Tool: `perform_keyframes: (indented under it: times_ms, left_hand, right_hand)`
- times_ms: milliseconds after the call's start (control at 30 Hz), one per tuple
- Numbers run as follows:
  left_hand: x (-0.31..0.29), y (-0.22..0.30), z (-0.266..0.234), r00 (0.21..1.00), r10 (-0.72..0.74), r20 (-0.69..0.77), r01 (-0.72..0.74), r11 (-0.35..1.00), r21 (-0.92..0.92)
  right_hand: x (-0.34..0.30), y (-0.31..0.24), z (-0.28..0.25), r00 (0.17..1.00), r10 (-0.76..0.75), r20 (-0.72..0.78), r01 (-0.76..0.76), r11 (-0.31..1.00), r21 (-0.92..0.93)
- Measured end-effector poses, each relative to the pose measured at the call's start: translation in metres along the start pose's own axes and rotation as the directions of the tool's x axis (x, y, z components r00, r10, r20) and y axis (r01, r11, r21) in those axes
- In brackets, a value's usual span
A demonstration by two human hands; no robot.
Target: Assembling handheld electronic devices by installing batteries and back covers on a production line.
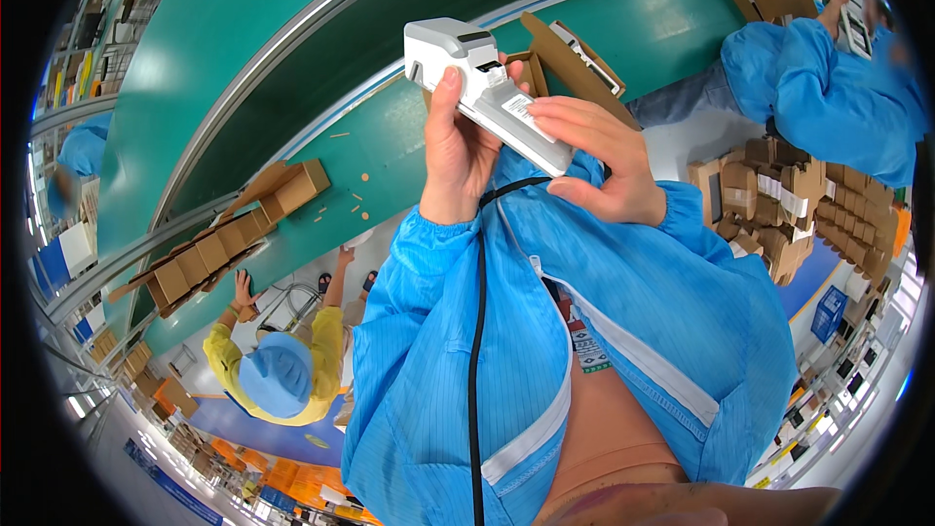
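A white and grey handheld device [444, 47], with a bulky head and a long flat body, is raised in front of my chest above the near side of the green bench. My left hand [460, 151] grips it near the middle, thumb on the upper side, other fingers partly hidden behind. The fingers of my right hand [612, 158] rest on a white printed label [518, 104] on the long body, with the thumb by its lower end. Just behind my hands is an open brown carton [560, 56] with a white item [582, 51] inside.
Several open brown cartons [209, 251] line the green bench [385, 151] at left; small tan scraps [358, 197] lie nearby. A co-worker in yellow [278, 375] is at lower left, another in blue [818, 88] at upper right. Stacked cartons [769, 190] stand at right.
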State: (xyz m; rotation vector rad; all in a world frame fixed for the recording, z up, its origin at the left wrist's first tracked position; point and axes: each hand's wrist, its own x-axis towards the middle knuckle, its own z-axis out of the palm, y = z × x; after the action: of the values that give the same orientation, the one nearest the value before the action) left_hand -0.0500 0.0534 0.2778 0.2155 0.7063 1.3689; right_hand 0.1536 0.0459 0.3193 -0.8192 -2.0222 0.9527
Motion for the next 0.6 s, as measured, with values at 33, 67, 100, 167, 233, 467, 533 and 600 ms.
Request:
perform_keyframes:
  times_ms: [33, 67, 100, 167, 233, 467, 533, 600]
  left_hand:
    - [-0.0001, -0.0004, 0.0009, 1.0, -0.004, 0.006, 0.004, 1.0, 0.007]
    - [-0.0002, -0.0003, 0.0016, 1.0, -0.005, 0.007, 0.004, 1.0, 0.007]
    - [-0.0006, -0.0001, 0.0022, 1.0, -0.017, 0.007, 0.017, 1.0, 0.005]
    - [-0.0003, -0.0006, 0.0024, 0.999, -0.032, 0.008, 0.031, 0.999, 0.005]
    - [0.001, -0.0019, 0.002, 1.0, -0.02, -0.011, 0.02, 1.0, 0.023]
    - [0.0007, -0.004, 0.0034, 0.999, -0.03, 0.012, 0.03, 0.999, 0.025]
    - [0.0003, -0.0046, 0.006, 1.0, -0.023, 0.015, 0.023, 1.0, 0.02]
    - [-0.0017, -0.0023, 0.008, 0.999, -0.04, 0.036, 0.041, 0.999, -0.013]
  right_hand:
    - [-0.0003, -0.0003, 0.0017, 1.0, 0.001, -0.001, -0.001, 1.0, 0.0]
    - [-0.0009, 0.0005, 0.0039, 1.0, -0.002, 0.001, 0.002, 1.0, -0.021]
    - [-0.0016, 0.0014, 0.0054, 1.0, -0.004, 0.004, 0.005, 0.999, -0.042]
    - [-0.0035, 0.0058, 0.0044, 0.999, -0.041, 0.012, 0.042, 0.996, -0.084]
    - [-0.0053, 0.0079, 0.0041, 0.997, -0.076, 0.02, 0.078, 0.989, -0.125]
    - [-0.006, 0.007, 0.0019, 0.998, -0.055, 0.037, 0.059, 0.989, -0.134]
    - [-0.0065, 0.0073, 0.0013, 0.997, -0.064, 0.043, 0.069, 0.986, -0.149]
    - [-0.0085, 0.0086, 0.0015, 0.997, -0.057, 0.051, 0.064, 0.989, -0.135]
